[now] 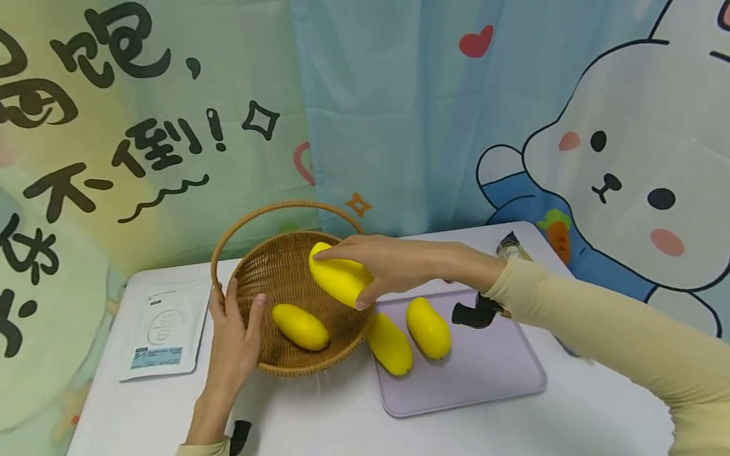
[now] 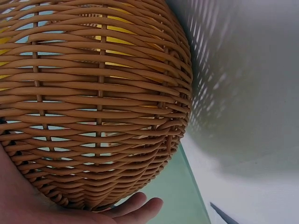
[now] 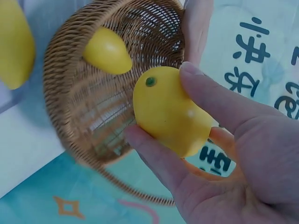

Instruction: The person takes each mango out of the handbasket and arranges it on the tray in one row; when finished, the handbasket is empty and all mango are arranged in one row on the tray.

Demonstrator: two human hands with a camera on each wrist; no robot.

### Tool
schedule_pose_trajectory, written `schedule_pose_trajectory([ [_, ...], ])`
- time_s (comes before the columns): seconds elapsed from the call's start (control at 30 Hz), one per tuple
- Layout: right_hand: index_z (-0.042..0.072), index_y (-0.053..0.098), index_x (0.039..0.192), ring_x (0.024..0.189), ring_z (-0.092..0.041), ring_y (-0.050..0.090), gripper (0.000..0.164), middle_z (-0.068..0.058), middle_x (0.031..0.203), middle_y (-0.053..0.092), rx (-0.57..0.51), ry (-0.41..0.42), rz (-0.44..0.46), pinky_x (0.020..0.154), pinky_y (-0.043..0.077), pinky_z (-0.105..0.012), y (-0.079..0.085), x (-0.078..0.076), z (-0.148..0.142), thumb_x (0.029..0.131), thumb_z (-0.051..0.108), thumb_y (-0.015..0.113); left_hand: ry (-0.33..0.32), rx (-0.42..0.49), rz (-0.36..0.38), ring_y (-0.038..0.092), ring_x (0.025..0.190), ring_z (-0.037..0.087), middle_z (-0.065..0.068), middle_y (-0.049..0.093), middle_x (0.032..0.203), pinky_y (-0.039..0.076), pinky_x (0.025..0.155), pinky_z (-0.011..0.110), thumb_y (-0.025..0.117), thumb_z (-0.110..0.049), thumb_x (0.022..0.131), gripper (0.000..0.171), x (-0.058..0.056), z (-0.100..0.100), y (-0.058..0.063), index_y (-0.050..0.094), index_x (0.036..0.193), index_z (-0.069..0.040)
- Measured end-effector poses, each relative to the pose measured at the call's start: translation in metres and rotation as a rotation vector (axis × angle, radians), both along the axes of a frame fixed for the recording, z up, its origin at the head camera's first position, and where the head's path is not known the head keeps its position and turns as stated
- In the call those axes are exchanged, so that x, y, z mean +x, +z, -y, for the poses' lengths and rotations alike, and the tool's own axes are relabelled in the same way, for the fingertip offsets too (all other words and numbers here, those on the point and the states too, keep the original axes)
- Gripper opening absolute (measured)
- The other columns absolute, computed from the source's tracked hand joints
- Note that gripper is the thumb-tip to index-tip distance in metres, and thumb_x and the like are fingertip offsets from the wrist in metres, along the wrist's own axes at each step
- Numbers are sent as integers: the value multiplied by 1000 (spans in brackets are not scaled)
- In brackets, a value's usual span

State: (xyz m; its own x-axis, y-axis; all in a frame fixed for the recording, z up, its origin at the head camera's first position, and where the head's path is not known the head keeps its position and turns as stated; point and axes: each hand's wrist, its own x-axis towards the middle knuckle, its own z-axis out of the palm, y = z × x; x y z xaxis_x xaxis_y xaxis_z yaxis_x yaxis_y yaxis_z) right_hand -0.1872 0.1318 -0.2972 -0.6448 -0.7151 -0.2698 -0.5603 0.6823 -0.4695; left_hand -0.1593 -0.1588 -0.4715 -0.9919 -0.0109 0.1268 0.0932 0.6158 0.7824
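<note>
My right hand [image 1: 394, 260] holds a yellow mango [image 1: 341, 275] over the opening of a wicker basket [image 1: 265, 276]. In the right wrist view, thumb and fingers grip this mango [image 3: 170, 112] by its sides, and a green stem spot shows. Another mango [image 1: 300, 327] lies inside the basket. At the basket's left side, my left hand [image 1: 231, 348] grips the wall, thumb at the rim; the basket leans with its opening towards me. The left wrist view shows the woven underside [image 2: 98, 112] close up, with fingers under its edge.
On the lilac tray [image 1: 482, 370] right of the basket lie two more mangoes, one [image 1: 390, 344] beside the basket and one [image 1: 429, 327] further right. A white pouch [image 1: 165, 332] lies at the left. A dark packet [image 1: 511, 246] sits behind the right forearm. A printed curtain [image 1: 384, 146] hangs behind the table.
</note>
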Motion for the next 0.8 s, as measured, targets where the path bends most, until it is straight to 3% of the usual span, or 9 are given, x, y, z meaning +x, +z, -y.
schedule_pose_trajectory([
  [0.27,29,34,159,143,-25,41,85,-2,162,37,-30,-157,9,111,44,-49,6,18,-61,89,23,81,8,3,-9,30,144,56,20,-8,169,35,110,70,37,-57,106,77,1,-1,0,10,165,-14],
  [0.5,26,33,160,130,-30,51,89,-11,161,37,-49,-322,7,100,52,-51,-2,32,-119,87,28,83,17,14,-16,30,145,55,20,-7,169,34,110,69,38,-57,106,77,0,-2,0,12,164,-14],
  [0.67,19,35,159,126,-34,55,86,-16,160,38,-79,-368,18,97,55,-50,-20,41,-151,88,27,81,21,20,-21,29,146,53,18,-6,169,33,112,69,38,-56,106,76,0,-2,1,12,164,-14],
  [0.8,13,36,158,120,-38,58,86,-21,156,41,-95,-406,41,92,57,-48,-50,44,-171,87,25,82,21,22,-23,28,147,52,18,-6,169,31,113,68,38,-56,106,76,-1,-2,1,13,164,-13],
])
